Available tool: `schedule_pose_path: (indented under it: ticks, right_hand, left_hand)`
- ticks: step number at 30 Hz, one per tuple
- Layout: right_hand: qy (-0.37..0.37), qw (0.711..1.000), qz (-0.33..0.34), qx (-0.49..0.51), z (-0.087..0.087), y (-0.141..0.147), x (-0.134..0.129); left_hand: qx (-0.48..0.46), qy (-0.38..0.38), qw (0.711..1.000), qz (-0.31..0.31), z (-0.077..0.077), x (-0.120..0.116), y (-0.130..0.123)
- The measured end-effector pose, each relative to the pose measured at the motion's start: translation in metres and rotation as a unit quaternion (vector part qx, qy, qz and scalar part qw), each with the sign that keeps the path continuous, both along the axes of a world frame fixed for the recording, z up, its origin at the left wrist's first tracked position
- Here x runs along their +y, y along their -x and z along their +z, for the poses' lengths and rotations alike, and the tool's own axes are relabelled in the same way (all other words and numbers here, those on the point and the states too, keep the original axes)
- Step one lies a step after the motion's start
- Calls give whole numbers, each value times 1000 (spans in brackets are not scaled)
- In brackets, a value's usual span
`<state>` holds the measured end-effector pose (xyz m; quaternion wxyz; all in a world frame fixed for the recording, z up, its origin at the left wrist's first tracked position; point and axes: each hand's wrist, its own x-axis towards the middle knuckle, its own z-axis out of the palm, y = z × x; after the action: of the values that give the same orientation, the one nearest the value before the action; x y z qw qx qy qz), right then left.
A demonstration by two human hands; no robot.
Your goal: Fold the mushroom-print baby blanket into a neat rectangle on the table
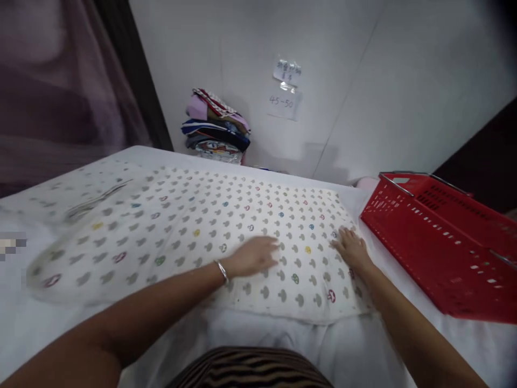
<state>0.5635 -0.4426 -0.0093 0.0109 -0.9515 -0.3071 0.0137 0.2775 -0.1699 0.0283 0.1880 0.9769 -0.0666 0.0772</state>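
Observation:
A cream cloth (238, 221) printed with grey and coloured mushrooms lies spread across the white-covered table. My left hand (254, 256), with a silver bangle at the wrist, is over the middle of the cloth, fingers stretched out to the right and somewhat blurred. Near the cloth's right edge, my right hand (352, 248) lies with its fingers spread on the fabric. Neither hand grips anything. At the left end the cloth has folds and a dark-striped part, smeared by motion.
A red plastic basket (436, 237) with metal handles stands at the right. Folded clothes (218, 126) are stacked beyond the table's far edge. Handwritten paper signs (283, 102) hang on the wall. A purplish curtain-like fabric (60, 97) fills the upper left.

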Motion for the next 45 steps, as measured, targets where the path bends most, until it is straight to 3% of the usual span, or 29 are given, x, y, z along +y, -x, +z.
schedule_pose_path:
  ticks: [3, 5, 9, 12, 14, 16, 18, 22, 25, 30, 40, 45]
  right_hand:
    - [5, 999, -33, 22, -6, 8, -16]
    - [-15, 999, -37, 2, -8, 12, -22]
    - [-36, 999, -16, -3, -12, 17, -29]
    - [-49, 998, -30, 7, -7, 26, -31]
    - [-110, 994, -6, -13, 1, 43, -28]
    - [-204, 976, 77, -5, 11, 72, -21]
    - [-287, 941, 168, 58, 22, 114, -10]
    - [-286, 877, 347, 168, 38, 198, 18]
    - [-237, 859, 427, 155, 39, 232, 35]
    - [-181, 872, 443, 103, 31, 239, 46]
    - [-132, 891, 428, 70, 34, 244, 48]
    - [-132, 906, 395, 75, 41, 243, 51]
  left_hand:
    - [49, -71, 979, 184, -14, 66, 31]
    - [81, -90, 959, 257, -27, 94, 54]
    - [88, -99, 941, 311, -39, 119, 90]
    - [60, -87, 947, 303, -34, 123, 107]
    - [0, -69, 953, 295, -24, 119, 116]
    - [-75, -47, 960, 266, -12, 105, 126]
    - [-115, -25, 974, 194, -3, 82, 135]
    - [-79, -14, 997, 21, 0, 32, 146]
    - [-58, -23, 998, -12, -12, 13, 146]
    - [-54, -26, 998, 12, -27, 13, 138]
    - [-42, 7, 999, 12, -21, -1, 138]
    - [-29, -15, 999, 9, -19, -4, 130]
